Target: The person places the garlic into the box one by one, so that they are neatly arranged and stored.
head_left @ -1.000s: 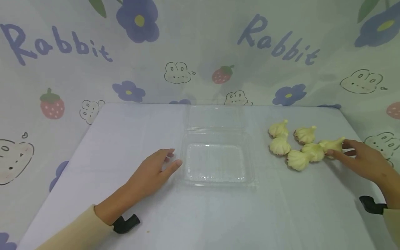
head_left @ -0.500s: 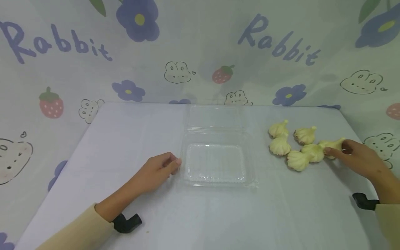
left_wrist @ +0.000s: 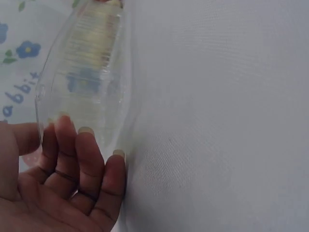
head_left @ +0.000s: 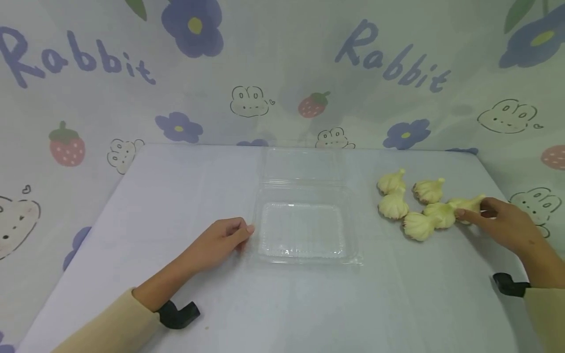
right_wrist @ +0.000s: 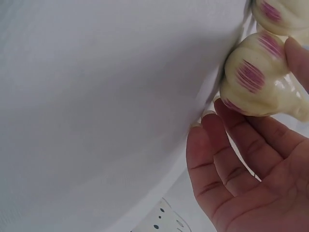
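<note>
A clear plastic clamshell box lies open at the middle of the table, its lid folded back toward the wall. At its left rim my left hand pinches the edge; the left wrist view shows the thumb and curled fingers on either side of the thin plastic. Over on the right, my right hand grips the rightmost garlic bulb. In the right wrist view the thumb presses one side of this purple-streaked bulb, with fingertips under the other.
Several more pale garlic bulbs are clustered just left of the right hand, some touching. The table has a white cover. A printed cloth hangs behind it. Black wrist mounts sit at both sleeves.
My left hand has moved slightly toward the box, and its fingers have closed on the rim. The right hand's thumb and fingers have drawn in around the garlic bulb, which stays in place.
</note>
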`<state>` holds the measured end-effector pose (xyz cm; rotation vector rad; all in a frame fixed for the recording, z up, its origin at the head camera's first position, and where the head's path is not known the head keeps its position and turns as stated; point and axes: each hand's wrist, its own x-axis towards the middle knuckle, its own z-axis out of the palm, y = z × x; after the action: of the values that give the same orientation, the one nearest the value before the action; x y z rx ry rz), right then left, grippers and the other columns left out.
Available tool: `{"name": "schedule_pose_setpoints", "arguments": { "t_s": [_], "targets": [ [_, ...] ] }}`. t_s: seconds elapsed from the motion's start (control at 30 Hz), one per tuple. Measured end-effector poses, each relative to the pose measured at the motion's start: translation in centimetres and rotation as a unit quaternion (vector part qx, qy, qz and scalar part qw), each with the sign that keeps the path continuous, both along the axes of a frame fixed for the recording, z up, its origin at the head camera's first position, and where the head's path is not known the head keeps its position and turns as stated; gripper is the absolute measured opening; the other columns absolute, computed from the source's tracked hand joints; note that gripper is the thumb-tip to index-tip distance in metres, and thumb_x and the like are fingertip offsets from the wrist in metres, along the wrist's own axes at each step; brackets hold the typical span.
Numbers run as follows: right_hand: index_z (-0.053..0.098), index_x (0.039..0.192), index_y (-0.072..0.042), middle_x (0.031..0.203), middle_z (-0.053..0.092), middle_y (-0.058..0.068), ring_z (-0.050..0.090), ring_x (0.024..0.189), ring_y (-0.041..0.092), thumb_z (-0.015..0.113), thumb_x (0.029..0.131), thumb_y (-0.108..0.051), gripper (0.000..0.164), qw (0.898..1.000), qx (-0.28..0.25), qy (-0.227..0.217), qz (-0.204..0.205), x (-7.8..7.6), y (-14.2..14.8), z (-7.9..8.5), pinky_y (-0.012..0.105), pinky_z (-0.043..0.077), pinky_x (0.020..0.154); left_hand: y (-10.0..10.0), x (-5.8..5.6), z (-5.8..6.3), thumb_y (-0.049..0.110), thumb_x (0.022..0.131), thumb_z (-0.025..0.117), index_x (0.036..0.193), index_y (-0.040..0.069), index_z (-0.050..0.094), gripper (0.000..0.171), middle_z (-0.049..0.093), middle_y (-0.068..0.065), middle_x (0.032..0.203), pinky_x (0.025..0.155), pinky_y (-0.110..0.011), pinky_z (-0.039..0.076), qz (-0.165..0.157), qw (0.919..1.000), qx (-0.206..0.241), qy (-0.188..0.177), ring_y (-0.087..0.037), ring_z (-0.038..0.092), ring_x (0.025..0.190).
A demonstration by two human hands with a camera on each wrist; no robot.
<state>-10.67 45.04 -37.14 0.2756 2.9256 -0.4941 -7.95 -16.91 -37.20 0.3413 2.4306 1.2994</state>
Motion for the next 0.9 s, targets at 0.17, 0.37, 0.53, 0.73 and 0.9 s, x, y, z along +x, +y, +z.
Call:
{"name": "schedule_pose_setpoints", "arguments": {
  "t_s": [0.17,0.37,0.53,0.73,0.9],
  "targets": [
    [0.035,0.142,0.022,0.13,0.044,0.049,0.044,0.114,0.063,0.058,0.101,-0.062,0.096,1.0,0.001,-0.002,-0.011,0.1,-0.2,0.0,0.073,0.045,0.084,0.1,0.0,-0.3,0.039,0.109,0.058,0.082,0.011,0.061,0.039,0.061,-0.004,0.076,0.059,-0.029,0.035,0.004,0.9999,0.016,0.002,-0.018,0.044,0.066],
    [0.042,0.137,0.018,0.13,0.048,0.048,0.045,0.113,0.064,0.061,0.102,-0.056,0.084,1.0,0.005,0.012,0.009,0.3,-0.1,0.0,0.072,0.045,0.081,0.1,0.0,-0.5,0.037,0.109,0.058,0.081,0.01,0.061,0.039,0.061,-0.005,0.076,0.059,-0.029,0.035,0.005,0.9995,0.03,0.002,-0.018,0.044,0.066],
    [0.045,0.135,0.014,0.13,0.051,0.046,0.046,0.112,0.063,0.063,0.101,-0.055,0.079,1.0,0.003,0.014,0.022,0.4,0.1,0.0,0.07,0.045,0.079,0.0,-0.1,-0.9,0.036,0.109,0.057,0.081,0.009,0.061,0.039,0.061,-0.005,0.076,0.062,-0.029,0.039,0.004,0.9991,0.042,0.001,-0.019,0.047,0.069],
    [0.05,0.128,0.01,0.13,0.052,0.045,0.047,0.112,0.062,0.064,0.101,-0.053,0.07,1.0,-0.002,0.023,0.02,0.5,0.2,-0.2,0.069,0.044,0.079,-0.3,-0.1,-1.3,0.028,0.114,0.047,0.091,0.005,0.064,0.036,0.063,-0.005,0.08,0.079,-0.032,0.053,-0.015,0.9971,0.074,0.01,-0.024,0.061,0.084],
    [0.046,0.132,0.014,0.131,0.051,0.045,0.046,0.113,0.063,0.064,0.102,-0.052,0.075,1.0,0.002,0.025,0.017,0.7,0.1,-0.2,0.072,0.042,0.083,-0.5,-0.1,-1.5,0.023,0.115,0.044,0.095,0.002,0.065,0.036,0.064,-0.004,0.082,0.079,-0.032,0.053,-0.032,0.9956,0.087,0.016,-0.025,0.061,0.084]
  ]
}}
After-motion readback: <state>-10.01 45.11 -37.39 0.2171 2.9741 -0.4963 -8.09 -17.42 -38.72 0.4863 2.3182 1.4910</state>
